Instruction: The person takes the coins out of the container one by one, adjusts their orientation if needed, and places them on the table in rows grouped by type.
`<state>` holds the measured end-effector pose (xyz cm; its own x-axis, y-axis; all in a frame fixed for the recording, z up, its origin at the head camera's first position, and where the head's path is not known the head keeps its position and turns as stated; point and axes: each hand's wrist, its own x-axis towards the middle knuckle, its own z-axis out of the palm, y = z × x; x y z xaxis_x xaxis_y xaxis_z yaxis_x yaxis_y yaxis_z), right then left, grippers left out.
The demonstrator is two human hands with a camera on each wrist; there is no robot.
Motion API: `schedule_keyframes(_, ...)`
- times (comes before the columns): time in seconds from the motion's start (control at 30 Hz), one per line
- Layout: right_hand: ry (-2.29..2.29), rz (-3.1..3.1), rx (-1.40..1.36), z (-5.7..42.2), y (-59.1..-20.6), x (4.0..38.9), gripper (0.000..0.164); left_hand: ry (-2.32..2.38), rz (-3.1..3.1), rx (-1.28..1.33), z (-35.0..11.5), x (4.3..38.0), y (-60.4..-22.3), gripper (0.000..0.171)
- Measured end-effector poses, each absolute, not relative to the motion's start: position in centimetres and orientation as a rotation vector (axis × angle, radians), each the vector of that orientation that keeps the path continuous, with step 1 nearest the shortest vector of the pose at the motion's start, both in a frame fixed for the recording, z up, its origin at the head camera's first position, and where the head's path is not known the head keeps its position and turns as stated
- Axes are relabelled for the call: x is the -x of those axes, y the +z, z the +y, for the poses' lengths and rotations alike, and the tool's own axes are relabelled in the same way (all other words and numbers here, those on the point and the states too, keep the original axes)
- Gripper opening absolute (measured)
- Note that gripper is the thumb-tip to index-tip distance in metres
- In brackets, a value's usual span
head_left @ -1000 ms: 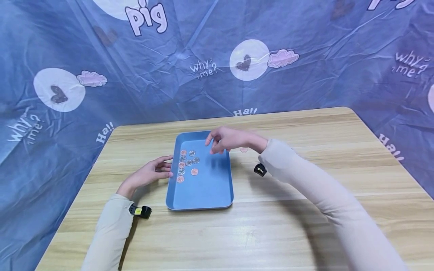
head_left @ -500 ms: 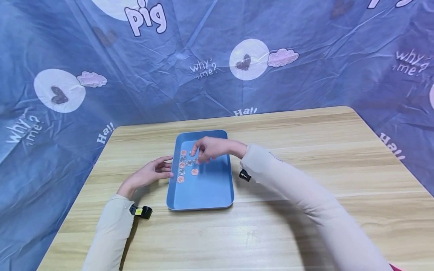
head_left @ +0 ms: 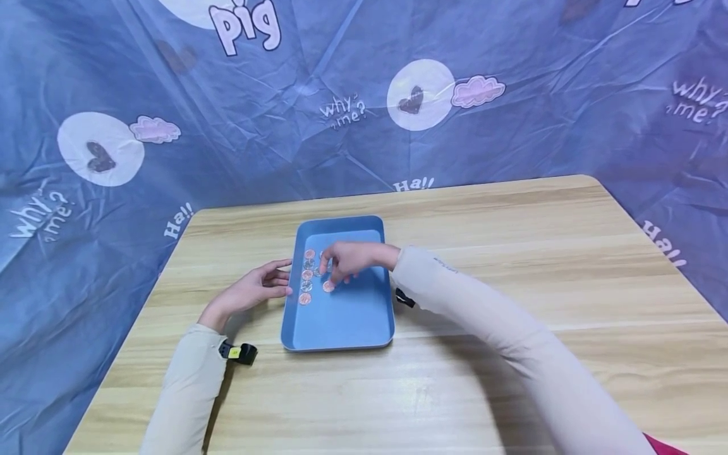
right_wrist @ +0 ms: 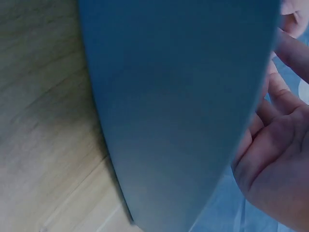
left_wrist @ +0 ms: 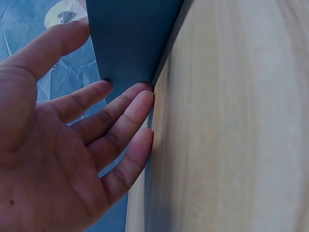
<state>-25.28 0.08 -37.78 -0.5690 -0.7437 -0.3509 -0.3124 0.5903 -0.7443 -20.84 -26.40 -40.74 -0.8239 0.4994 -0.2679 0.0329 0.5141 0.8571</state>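
A blue tray (head_left: pixel 341 322) lies on the table with several copper-coloured and silver coins along its left part. My left hand (head_left: pixel 253 292) rests at the tray's left wall, its spread fingertips touching the outside, as the left wrist view shows with the tray wall (left_wrist: pixel 130 38). Over the coins, inside the tray, is my right hand (head_left: pixel 351 258), pointing down with thumb and index finger apart. Its thumb tip is at a copper-coloured coin (head_left: pixel 328 286); the index fingertip is beside the silver coins, partly covering them. A left column of coins includes a copper-coloured one (head_left: pixel 304 299).
The wooden table (head_left: pixel 512 253) surrounds the tray. A blue printed cloth (head_left: pixel 256 151) hangs behind it. Black wrist cameras sit at the left wrist (head_left: pixel 241 354) and right wrist (head_left: pixel 405 298). The tray's right wall (right_wrist: pixel 178 106) hides part of the right hand in its wrist view.
My right hand has moved left and toward me, from the tray's far right side to the coins, its thumb now at the lone copper-coloured coin. My left hand stays at the tray's wall.
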Motion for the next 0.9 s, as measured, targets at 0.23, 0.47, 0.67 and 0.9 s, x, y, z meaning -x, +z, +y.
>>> schedule_keyframes(0.23, -0.813, 2.161, 0.794, -0.2, -38.4, 25.3, 0.026, 1.265, 2.274, -0.431, -26.3, 20.8, -40.7, 0.075)
schedule_keyframes(0.47, -0.821, 2.166, 0.800, -0.4, -39.1, 25.2, 0.023, 1.275, 2.266, -0.432, -26.3, 20.7, -40.6, 0.074)
schedule_keyframes(0.67, -0.827, 2.191, 0.796, -0.6, -39.7, 25.2, 0.021, 1.269, 2.268, -0.426, -26.3, 20.7, -40.7, 0.075)
schedule_keyframes(0.9, -0.818, 2.213, 0.805, -0.6, -39.9, 25.1, 0.020, 1.265, 2.269, -0.427, -26.4, 20.8, -40.8, 0.076)
